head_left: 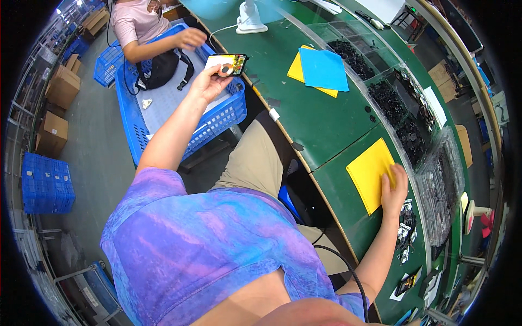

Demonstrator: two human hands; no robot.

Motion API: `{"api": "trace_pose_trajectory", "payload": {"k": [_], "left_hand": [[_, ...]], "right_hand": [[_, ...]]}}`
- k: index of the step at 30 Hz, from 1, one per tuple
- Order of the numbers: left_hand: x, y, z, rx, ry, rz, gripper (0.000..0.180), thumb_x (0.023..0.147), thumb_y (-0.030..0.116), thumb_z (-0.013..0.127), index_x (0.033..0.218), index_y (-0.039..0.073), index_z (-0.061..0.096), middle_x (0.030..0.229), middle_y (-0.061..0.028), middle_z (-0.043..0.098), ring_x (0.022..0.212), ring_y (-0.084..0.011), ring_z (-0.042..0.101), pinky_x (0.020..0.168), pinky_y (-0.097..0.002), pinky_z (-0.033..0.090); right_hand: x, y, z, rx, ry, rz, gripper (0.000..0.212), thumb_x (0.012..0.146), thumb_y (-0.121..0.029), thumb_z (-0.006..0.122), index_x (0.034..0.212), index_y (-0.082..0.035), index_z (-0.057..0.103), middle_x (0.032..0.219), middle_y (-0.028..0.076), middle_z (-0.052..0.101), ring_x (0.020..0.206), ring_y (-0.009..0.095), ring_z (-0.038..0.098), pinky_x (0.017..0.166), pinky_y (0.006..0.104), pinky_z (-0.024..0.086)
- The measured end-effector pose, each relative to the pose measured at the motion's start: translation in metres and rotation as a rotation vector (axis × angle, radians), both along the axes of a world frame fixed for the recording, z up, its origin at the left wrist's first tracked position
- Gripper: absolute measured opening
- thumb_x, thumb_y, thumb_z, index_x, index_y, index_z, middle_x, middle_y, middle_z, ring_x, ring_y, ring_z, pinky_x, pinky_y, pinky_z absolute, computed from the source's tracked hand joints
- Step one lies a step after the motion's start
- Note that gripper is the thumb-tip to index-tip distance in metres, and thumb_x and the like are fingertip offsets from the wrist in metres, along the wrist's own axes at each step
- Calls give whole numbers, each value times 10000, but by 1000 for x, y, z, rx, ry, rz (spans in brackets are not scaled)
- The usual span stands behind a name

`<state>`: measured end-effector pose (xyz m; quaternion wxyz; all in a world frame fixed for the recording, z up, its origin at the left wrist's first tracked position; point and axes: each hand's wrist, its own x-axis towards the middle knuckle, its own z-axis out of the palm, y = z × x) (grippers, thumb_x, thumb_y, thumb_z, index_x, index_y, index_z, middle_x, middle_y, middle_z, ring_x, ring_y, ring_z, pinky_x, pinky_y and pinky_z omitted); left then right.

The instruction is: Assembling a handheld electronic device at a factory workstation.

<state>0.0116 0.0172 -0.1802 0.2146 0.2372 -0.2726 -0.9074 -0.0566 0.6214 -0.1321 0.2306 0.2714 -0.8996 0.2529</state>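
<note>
Over the corner of the blue crate, my left hand grips a small flat electronic part. The part has a black edge, a white panel, a yellow area and a round dark spot; its exact kind I cannot make out. My thumb lies across its near side. My right hand has its thumb and fingers apart, at the right side of a yellow square sheet on the green workbench. The fingertips lie over the sheet's edge, and nothing shows in that hand.
A co-worker's hand is near the crate, which holds a black bag. A blue sheet overlaps another yellow one. Clear trays of small black parts line the bench's far side. Loose parts lie nearby. A white stand is at the back.
</note>
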Motion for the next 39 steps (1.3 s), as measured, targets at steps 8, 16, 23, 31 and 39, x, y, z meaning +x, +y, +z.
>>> {"api": "trace_pose_trajectory", "payload": {"k": [8, 16, 23, 31, 39], "left_hand": [[29, 162, 60, -80, 340, -214, 267, 916, 60, 646, 1167, 17, 566, 1020, -98, 637, 973, -233, 636, 932, -450, 546], [46, 245, 73, -119, 293, -340, 614, 909, 70, 670, 1387, -32, 298, 1254, -178, 509, 1150, -271, 561, 860, -375, 539], [49, 105, 44, -998, -12, -156, 384, 913, 255, 692, 1219, 27, 637, 1144, -93, 680, 1040, -163, 644, 892, -325, 521], [24, -88, -123, -1603, -993, -418, 634, 765, 458, 776, 1188, 1, 651, 1191, -199, 674, 1094, -321, 652, 956, -405, 504], [36, -64, -122, -1942, -1058, -763, 342, 832, 290, 650, 1085, 74, 728, 1104, -211, 695, 1065, -374, 663, 926, -449, 520]], "right_hand": [[41, -135, 36, -371, -757, 420, 396, 939, -147, 660, 1296, -3, 565, 1110, 95, 668, 998, 175, 646, 892, 322, 512], [49, -217, 29, -906, -1207, 462, 364, 976, -181, 642, 1288, -55, 504, 1101, 67, 644, 875, 123, 627, 719, 262, 508], [51, -178, 34, -1099, -1173, 328, 256, 972, -122, 638, 1208, -45, 575, 1025, 43, 649, 808, 71, 581, 623, 215, 464], [31, -108, 42, -1203, -983, 289, 272, 1011, -174, 581, 1225, -6, 578, 962, 45, 660, 727, 74, 555, 636, 214, 451], [33, -61, 43, -1314, -841, 144, 246, 987, -164, 621, 1165, 5, 618, 953, 49, 665, 748, 102, 550, 665, 249, 438]]}}
